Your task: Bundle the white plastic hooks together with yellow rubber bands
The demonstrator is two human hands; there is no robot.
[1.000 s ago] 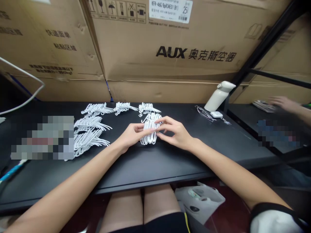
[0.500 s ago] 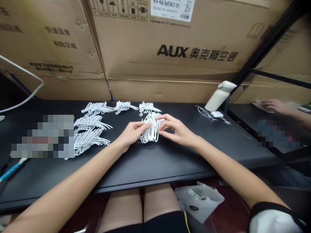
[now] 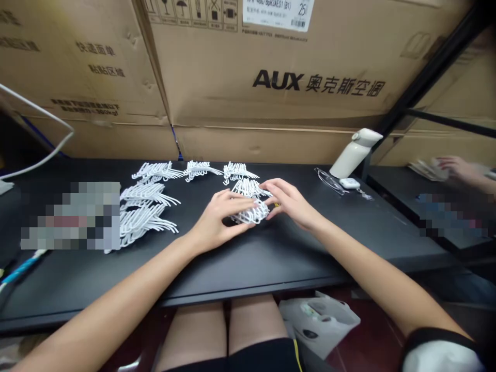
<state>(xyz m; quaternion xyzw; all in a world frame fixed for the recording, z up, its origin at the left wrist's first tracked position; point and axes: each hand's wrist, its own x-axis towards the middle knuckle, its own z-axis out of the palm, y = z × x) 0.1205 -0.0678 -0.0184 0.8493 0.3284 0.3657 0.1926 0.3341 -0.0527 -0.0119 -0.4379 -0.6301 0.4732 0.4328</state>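
Between my two hands on the black table sits a bundle of white wire hooks (image 3: pixel 252 213). My left hand (image 3: pixel 219 214) closes on its left side, fingers over the top and thumb along the near side. My right hand (image 3: pixel 289 202) has its curled fingertips at the bundle's right end; its inner fingers are partly hidden. A small yellow item (image 3: pixel 276 205) shows under the right fingers, too covered to name. Just behind, another pile of white hooks (image 3: pixel 248 187) lies against the bundle.
More hook piles stand at the left (image 3: pixel 143 222) and back (image 3: pixel 199 169). A white bottle (image 3: pixel 351 155), glasses (image 3: pixel 328 181) and a small white case (image 3: pixel 349 183) are at the right. Cardboard boxes (image 3: pixel 217 103) line the back. A plastic bag (image 3: pixel 325 320) is below; another person's hand (image 3: pixel 459 168) is far right.
My left hand has spread over the bundle, and the bundle now lies flatter, nearer me and slightly right. Hooks fanned behind it now show separately. My right hand has shifted slightly right.
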